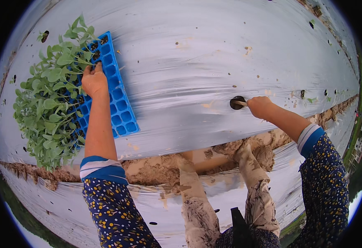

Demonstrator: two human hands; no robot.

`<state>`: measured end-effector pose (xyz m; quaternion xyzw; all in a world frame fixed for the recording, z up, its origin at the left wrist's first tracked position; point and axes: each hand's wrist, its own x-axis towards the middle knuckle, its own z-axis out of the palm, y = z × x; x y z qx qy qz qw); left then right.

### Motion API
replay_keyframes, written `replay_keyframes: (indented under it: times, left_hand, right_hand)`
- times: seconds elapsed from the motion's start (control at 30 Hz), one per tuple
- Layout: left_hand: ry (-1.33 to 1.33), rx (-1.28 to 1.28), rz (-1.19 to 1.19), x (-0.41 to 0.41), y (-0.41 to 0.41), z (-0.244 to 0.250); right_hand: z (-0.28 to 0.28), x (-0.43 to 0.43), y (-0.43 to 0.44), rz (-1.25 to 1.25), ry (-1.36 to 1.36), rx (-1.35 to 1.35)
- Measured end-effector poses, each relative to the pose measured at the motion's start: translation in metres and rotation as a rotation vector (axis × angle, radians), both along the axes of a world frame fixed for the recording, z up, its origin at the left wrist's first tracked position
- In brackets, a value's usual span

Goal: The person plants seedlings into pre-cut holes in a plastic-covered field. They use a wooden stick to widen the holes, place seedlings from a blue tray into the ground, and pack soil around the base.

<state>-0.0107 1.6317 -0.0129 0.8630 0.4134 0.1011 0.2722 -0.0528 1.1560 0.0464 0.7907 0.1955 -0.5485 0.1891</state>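
A blue plastic seedling tray (125, 116) lies tilted on silvery plastic mulch film (181, 62). Leafy green seedlings (50, 102) crowd its left part; the cells along its right edge are mostly without plants. My left hand (94, 81) reaches over the tray, its fingertips at a cell and the stem of a seedling near the upper part. Whether the fingers grip the stem is hard to tell. To the right, my right hand (259, 107) is closed around a light-coloured stick-like tool (242, 103), whose tip is in a round dark hole (236, 102) in the film.
A muddy furrow with brown water (212, 162) runs between two film-covered beds, and my legs stand in it. Other holes with small seedlings (311, 99) dot the film at the right. More holes (45, 36) are at the far left. Small clods lie scattered on the film.
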Motion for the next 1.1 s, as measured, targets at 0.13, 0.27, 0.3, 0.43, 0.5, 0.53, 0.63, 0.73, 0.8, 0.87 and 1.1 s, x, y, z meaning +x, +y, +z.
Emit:
replay_keyframes:
  times: [0.13,0.27,0.3,0.43,0.5,0.53,0.63,0.73,0.8,0.87,1.1]
  left_hand:
    - [-0.013,-0.171,0.129,0.019,0.004,0.002]
    - [-0.385,-0.251,0.026,-0.001,-0.013,0.011]
    - [-0.418,-0.224,-0.022,-0.012,-0.031,0.016]
    - [-0.512,-0.290,-0.234,-0.061,-0.096,0.058]
    - [-0.489,-0.471,-0.310,-0.082,-0.141,0.069]
    - [-0.488,-0.623,-0.343,-0.091,-0.172,0.070]
    - [-0.281,-0.907,-0.391,-0.117,-0.257,0.060]
    - [-0.234,-0.999,-0.438,-0.131,-0.309,0.042]
    - [-0.127,-0.894,-0.591,-0.129,-0.330,0.030]
    - [-0.037,-0.780,-0.708,-0.126,-0.345,0.022]
    - [-0.179,-0.640,-0.658,-0.115,-0.360,-0.023]
  right_hand:
    - [-0.004,0.005,-0.010,0.002,0.018,0.013]
    - [-0.004,0.007,-0.024,-0.011,0.033,0.075]
    - [-0.001,0.008,-0.031,-0.036,0.024,0.083]
    - [0.003,0.008,-0.025,-0.068,0.024,0.107]
    - [-0.002,0.002,-0.015,-0.053,0.024,0.164]
    - [0.001,-0.001,-0.015,-0.047,0.018,0.181]
    - [0.005,-0.009,-0.024,-0.010,0.007,0.168]
    - [0.009,-0.013,-0.019,-0.001,0.006,0.179]
    - [0.011,-0.016,-0.025,0.008,-0.006,0.208]
    - [0.012,-0.020,-0.030,0.004,-0.002,0.231]
    - [0.015,-0.031,-0.036,0.072,0.021,0.259]
